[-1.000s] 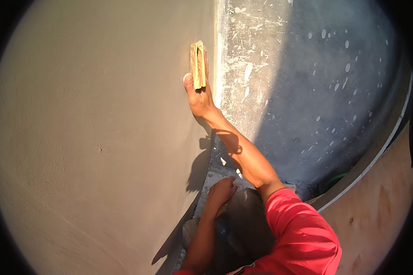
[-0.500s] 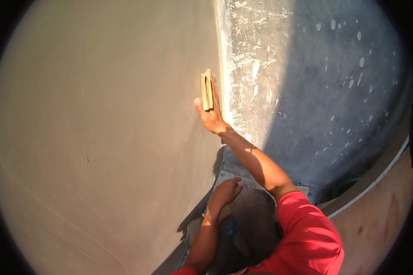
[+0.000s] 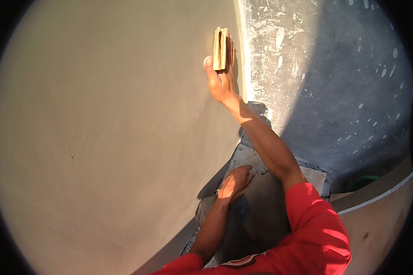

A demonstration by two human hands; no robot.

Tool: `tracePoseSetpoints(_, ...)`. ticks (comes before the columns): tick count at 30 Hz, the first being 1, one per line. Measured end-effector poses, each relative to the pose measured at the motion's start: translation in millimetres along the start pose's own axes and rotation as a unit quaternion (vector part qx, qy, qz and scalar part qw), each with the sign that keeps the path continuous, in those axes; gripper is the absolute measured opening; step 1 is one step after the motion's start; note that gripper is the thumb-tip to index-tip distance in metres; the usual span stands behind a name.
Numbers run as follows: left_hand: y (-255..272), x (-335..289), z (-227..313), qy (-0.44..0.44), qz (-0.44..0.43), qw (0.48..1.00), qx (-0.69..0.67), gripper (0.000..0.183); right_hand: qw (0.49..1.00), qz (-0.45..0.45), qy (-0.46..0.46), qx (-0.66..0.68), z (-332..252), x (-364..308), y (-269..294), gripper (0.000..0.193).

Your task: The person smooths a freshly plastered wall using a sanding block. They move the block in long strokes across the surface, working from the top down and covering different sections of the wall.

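A yellow block (image 3: 217, 49) that looks like a folded sponge is in my right hand (image 3: 221, 85). The thumb sticks out on its left side, and the fingers run along its right side, partly hidden. That hand is at the smooth grey-brown plaster surface (image 3: 124, 114), just left of the pale edge strip (image 3: 242, 46); whether the block touches the plaster I cannot tell. Lower down, my left hand (image 3: 235, 181) rests at my dark-trousered knee (image 3: 266, 206), fingers loosely bent. Nothing shows in it.
Right of the pale strip lies a dark grey surface (image 3: 344, 87) with white splashes, half sunlit and half shaded. Grey rubble and slabs (image 3: 245, 156) lie by the foot of the plaster. A wooden board (image 3: 376, 233) with a white edge curves at the lower right.
The view has shifted, so the surroundings sit higher and further right. My right hand, still holding the sponge, is slightly further from the pale strip. My left hand stays at the knee.
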State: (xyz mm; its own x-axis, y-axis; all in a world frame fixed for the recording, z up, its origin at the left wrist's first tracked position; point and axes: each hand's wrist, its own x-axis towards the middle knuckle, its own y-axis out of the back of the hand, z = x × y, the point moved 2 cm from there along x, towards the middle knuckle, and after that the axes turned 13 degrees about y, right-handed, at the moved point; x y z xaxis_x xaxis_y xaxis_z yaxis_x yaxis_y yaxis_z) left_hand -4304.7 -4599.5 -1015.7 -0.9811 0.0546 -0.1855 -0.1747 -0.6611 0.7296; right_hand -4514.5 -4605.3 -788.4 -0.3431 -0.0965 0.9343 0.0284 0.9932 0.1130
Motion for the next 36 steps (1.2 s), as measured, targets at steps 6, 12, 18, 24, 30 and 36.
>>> tracePoseSetpoints(6, 0, 6, 10, -0.010, -0.026, 1.000, -0.006, 0.036, 0.995, -0.010, 0.088, -0.052, 5, -94, -4, 0.086)
tracePoseSetpoints(12, 2, -8, 9, 0.045, -0.064, 0.997, 0.004, 0.035, 0.989, 0.003, 0.147, -0.021, -52, -55, -18, 0.084)
tracePoseSetpoints(18, 1, -12, 16, 0.030, -0.072, 0.997, 0.001, 0.029, 0.999, 0.043, -0.013, -0.030, 29, -111, -10, 0.076)
tracePoseSetpoints(24, 21, -22, 25, 0.046, -0.066, 0.995, -0.057, 0.030, 0.988, -0.026, 0.152, -0.014, -60, -89, -27, 0.081)
tracePoseSetpoints(30, 5, -12, 20, 0.045, -0.098, 0.992, 0.058, 0.042, 0.994, 0.076, -0.074, 0.031, 29, 20, 16, 0.075)
tracePoseSetpoints(36, 7, -7, 5, 0.046, -0.071, 0.996, -0.030, 0.044, 0.979, -0.039, 0.198, -0.023, -41, -59, -18, 0.092)
